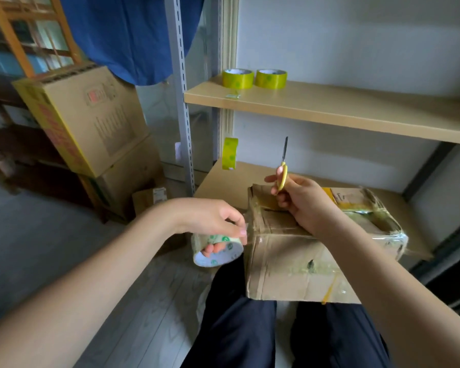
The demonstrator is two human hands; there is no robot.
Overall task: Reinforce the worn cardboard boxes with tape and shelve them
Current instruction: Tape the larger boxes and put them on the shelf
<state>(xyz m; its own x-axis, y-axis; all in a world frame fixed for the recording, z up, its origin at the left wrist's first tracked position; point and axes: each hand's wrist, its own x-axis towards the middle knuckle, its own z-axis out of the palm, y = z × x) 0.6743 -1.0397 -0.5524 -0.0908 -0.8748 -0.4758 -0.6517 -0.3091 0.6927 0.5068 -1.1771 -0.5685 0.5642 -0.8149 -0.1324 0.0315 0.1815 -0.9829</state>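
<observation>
The right hand (300, 200) grips yellow-handled scissors (283, 166), blades pointing up and away, above the worn box (290, 251) lying on the person's lap and the lower shelf (223, 179). The left hand (218, 221) holds the tape roll (215, 248) just left of the box; any strip between them runs sideways, so the scissors must probably swing down and left.

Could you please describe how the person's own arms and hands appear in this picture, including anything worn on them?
Both arms are bare from the frame's edge to the fingertips: no sleeves, gloves, watch, rings or bracelets show on the left hand or the right hand. The fingernails look short and unpainted. The only clothing in view is a pair of dark navy trousers on the legs below.
</observation>
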